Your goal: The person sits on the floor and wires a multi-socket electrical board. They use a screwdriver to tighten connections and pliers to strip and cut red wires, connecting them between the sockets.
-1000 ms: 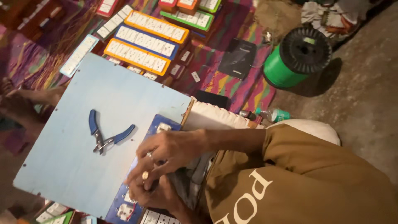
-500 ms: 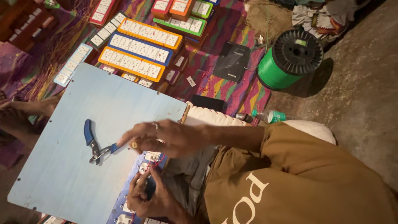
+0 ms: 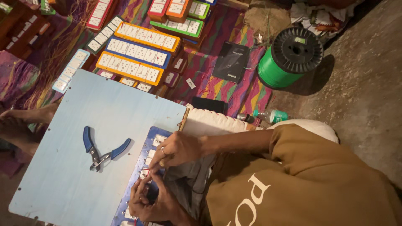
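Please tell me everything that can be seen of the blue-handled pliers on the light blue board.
The pliers are a small hand tool with two blue handles, which look plastic-coated, and short dark metal jaws. They lie flat on the light blue board, handles spread apart in a V, jaws pointing toward the board's lower edge. Whether the jaws are closed cannot be told. Nothing touches them but the board; both hands work apart from them, to their right.

A blue-framed strip of white switch modules (image 3: pixel 144 175) lies flat along the near right edge of the pale blue surface (image 3: pixel 83 125), partly covered.
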